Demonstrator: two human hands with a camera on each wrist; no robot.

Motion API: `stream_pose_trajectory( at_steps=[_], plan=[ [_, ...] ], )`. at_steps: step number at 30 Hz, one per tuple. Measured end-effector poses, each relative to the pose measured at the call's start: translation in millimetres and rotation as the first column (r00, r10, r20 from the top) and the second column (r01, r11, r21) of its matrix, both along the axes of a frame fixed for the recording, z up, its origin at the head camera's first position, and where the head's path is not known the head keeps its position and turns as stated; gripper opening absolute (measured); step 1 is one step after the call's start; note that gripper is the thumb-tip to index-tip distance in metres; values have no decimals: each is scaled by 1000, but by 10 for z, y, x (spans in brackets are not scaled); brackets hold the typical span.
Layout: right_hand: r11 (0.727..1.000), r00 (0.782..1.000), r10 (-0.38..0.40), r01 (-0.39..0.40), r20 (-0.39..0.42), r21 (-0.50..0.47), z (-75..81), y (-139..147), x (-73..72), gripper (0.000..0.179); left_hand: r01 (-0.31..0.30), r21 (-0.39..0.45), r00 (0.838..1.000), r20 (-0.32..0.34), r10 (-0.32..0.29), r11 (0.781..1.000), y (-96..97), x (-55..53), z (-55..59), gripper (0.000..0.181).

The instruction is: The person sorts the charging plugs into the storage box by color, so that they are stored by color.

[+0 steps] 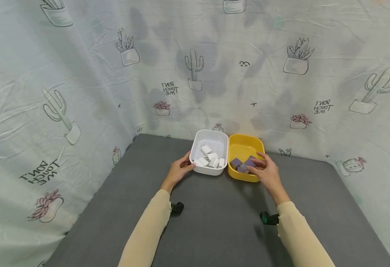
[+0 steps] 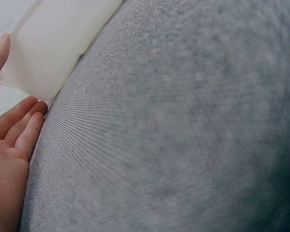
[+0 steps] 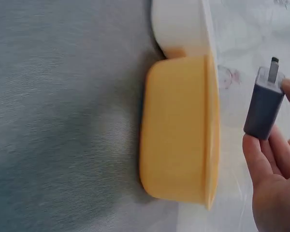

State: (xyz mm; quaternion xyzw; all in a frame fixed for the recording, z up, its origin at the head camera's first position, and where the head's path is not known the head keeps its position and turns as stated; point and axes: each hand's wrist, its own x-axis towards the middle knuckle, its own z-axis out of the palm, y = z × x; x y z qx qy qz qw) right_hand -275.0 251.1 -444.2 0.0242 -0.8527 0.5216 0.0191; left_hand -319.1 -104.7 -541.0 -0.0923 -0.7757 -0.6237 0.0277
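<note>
A purple-grey plug-in charger with metal prongs is pinched between the thumb and fingers of my right hand. The right wrist view shows it above rim level of the yellow bin. Inside that bin lie more purple-grey chargers near the front. My left hand rests at the front left corner of a white bin. In the left wrist view its fingers lie fairly straight beside the bin's lower edge, the thumb near its wall. Several white chargers lie loosely in the white bin.
Both bins stand side by side, touching, at the back of a grey cloth-covered table. Right behind them hangs a pale curtain printed with cacti; it also runs down the left side. Dark wrist-camera mounts stick out below both sleeves.
</note>
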Motion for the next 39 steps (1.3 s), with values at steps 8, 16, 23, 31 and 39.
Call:
stream_pose_trajectory(
  at_steps=[8, 16, 23, 31, 39],
  plan=[
    [987, 985, -159, 156, 62, 38, 6, -2, -189, 79, 7, -13, 1000, 16, -7, 1000, 20, 42, 21, 74],
    [956, 951, -288, 293, 113, -30, 22, -62, -281, 75, 81, -3, 996, 39, -80, 997, -13, 171, 246, 73],
    [905, 910, -396, 410, 125, -118, 140, -142, -348, 73, 17, -15, 1000, 10, -16, 1000, -25, 55, 65, 73],
    [862, 889, -428, 455, 161, -222, 241, -218, -400, 72, 1, -28, 1000, 3, -1, 1000, -34, 37, -8, 73],
    [887, 894, -401, 433, 197, -160, 278, -151, -386, 74, 4, -29, 1000, 2, -4, 1000, -17, 17, 21, 73]
  ],
)
